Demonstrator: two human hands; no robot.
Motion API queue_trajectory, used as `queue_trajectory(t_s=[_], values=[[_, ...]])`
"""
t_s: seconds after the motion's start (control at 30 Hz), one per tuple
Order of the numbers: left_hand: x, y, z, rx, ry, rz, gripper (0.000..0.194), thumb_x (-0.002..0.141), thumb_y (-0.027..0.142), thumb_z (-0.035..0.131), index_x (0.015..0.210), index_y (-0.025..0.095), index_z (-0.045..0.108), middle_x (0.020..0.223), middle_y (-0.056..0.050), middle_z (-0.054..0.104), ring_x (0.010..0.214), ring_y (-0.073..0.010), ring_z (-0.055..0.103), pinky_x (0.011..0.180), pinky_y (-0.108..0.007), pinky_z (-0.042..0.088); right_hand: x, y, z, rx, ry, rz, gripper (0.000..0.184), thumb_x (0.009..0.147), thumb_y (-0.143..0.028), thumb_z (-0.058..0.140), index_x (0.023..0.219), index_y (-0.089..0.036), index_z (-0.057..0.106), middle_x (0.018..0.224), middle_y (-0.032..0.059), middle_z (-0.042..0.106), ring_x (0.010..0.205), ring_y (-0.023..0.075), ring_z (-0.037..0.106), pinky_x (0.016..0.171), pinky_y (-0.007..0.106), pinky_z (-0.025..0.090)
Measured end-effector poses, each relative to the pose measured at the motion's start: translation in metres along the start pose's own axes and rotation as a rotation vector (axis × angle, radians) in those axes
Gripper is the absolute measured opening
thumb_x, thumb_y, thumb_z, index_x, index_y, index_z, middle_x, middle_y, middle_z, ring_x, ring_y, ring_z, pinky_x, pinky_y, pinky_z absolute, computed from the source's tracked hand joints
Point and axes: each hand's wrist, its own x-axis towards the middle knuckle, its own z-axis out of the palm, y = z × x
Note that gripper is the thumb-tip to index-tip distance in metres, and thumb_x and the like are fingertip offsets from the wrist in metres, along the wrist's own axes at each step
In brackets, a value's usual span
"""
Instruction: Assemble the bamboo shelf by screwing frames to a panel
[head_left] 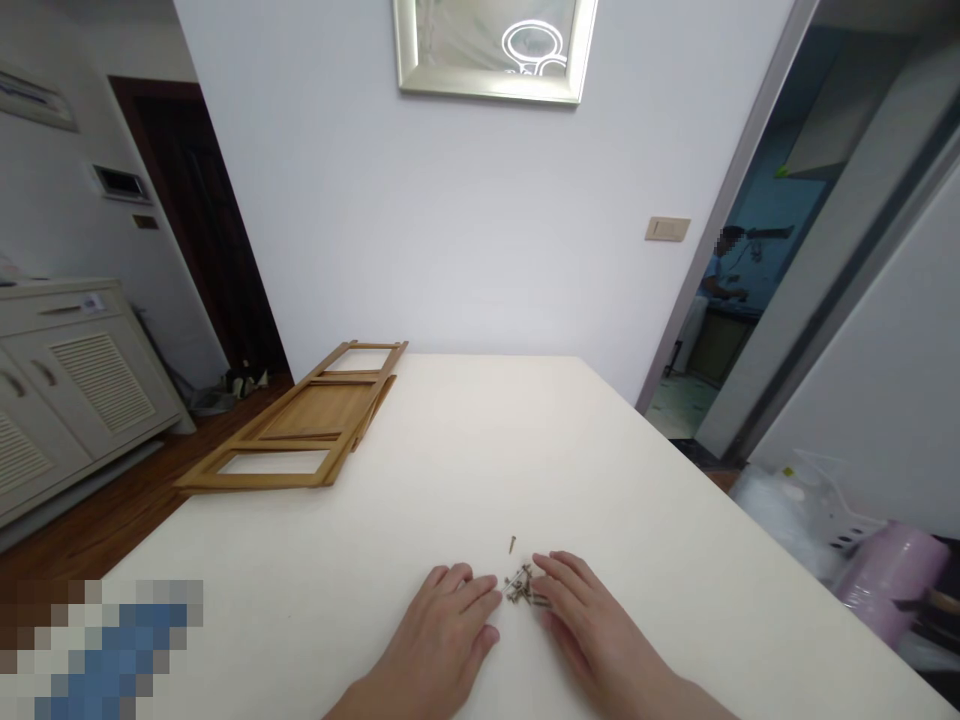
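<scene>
In front of you stands a plain pale wall (480,230) with a silver-framed mirror or picture (491,97) catching bright light rings and a beige switch (667,229). On your left you have a dark door (202,190), a white louvered cabinet (82,370) and brown wooden flooring (150,475); on your right, a doorway opens onto a dim, blue-walled room (784,215).

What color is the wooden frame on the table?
The frame is golden brown, best seen in the head view, on the white table.
</scene>
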Motion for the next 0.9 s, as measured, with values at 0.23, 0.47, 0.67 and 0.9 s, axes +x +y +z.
queue_trajectory(t_s=[0.23, 0.47, 0.67, 0.9], values=[[-0.002, -0.012, -0.002, -0.006, 0.089, -0.044, 0.025, 0.087, 0.018, 0.051, 0.109, 0.025, 0.062, 0.117, -0.002, 0.064, 0.106, -0.0218, 0.054, 0.095, -0.044, 0.044, -0.003, -0.005, 0.005, -0.193, -0.042, -0.076, 0.044, 0.094, -0.036, 0.041, 0.138, -0.029, 0.044, 0.140, 0.0033, 0.050, 0.123, 0.0259, 0.047, 0.104, 0.045, 0.041], [-0.001, -0.016, -0.004, -0.023, 0.067, -0.052, 0.019, 0.087, 0.015, 0.050, 0.099, 0.021, 0.063, 0.110, -0.004, 0.065, 0.101, -0.0223, 0.055, 0.088, -0.044, 0.047, -0.010, 0.003, -0.007, -0.209, -0.087, 0.101, 0.043, 0.094, -0.043, 0.039, 0.136, -0.036, 0.046, 0.137, 0.0050, 0.051, 0.122, 0.0269, 0.048, 0.101, 0.048, 0.043], [0.000, -0.018, -0.004, -0.076, 0.060, -0.035, 0.022, 0.087, 0.009, 0.047, 0.089, 0.022, 0.065, 0.104, -0.003, 0.067, 0.096, -0.0196, 0.056, 0.084, -0.039, 0.049, -0.019, 0.004, -0.019, -0.138, -0.076, 0.122, 0.043, 0.095, -0.040, 0.036, 0.138, -0.034, 0.043, 0.142, 0.0046, 0.046, 0.126, 0.0242, 0.044, 0.103, 0.045, 0.043], [-0.002, -0.024, 0.002, -0.117, 0.081, -0.001, 0.030, 0.086, 0.005, 0.045, 0.083, 0.023, 0.068, 0.100, -0.004, 0.068, 0.094, -0.0184, 0.057, 0.083, -0.036, 0.049, -0.024, 0.019, -0.023, -0.183, 0.062, 0.207, 0.044, 0.095, -0.038, 0.035, 0.133, -0.021, 0.050, 0.134, 0.0096, 0.054, 0.122, 0.0258, 0.048, 0.103, 0.046, 0.044]])
